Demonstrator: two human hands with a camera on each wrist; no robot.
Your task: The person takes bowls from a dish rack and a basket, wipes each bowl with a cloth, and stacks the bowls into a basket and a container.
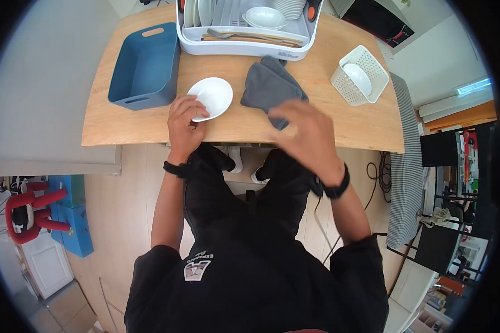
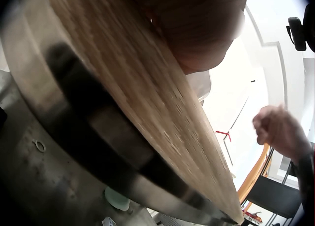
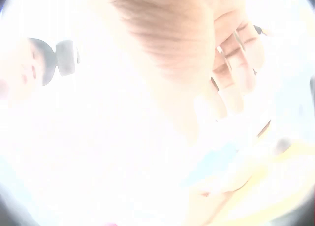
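Note:
In the head view a white bowl [image 1: 215, 95] lies near the table's front edge, its lower left rim pinched by the left hand [image 1: 185, 123]. A crumpled dark grey cloth [image 1: 271, 83] is to the bowl's right. The right hand [image 1: 312, 136], blurred, hovers over the cloth's lower end and the table edge, its fingers loosely bent, holding nothing. In the left wrist view the left hand [image 2: 202, 26] covers the top and hides the bowl; the right hand [image 2: 280, 130] is raised at the right. The overexposed right wrist view shows the right hand [image 3: 202, 43] with its fingers relaxed.
A blue bin [image 1: 169, 91] stands at the table's left. The white dish rack [image 1: 250, 49] at the back holds plates, bowls and utensils. To the right, a white perforated basket [image 1: 344, 83] has a white dish inside. The wooden table's [image 1: 239, 131] front edge runs below the hands.

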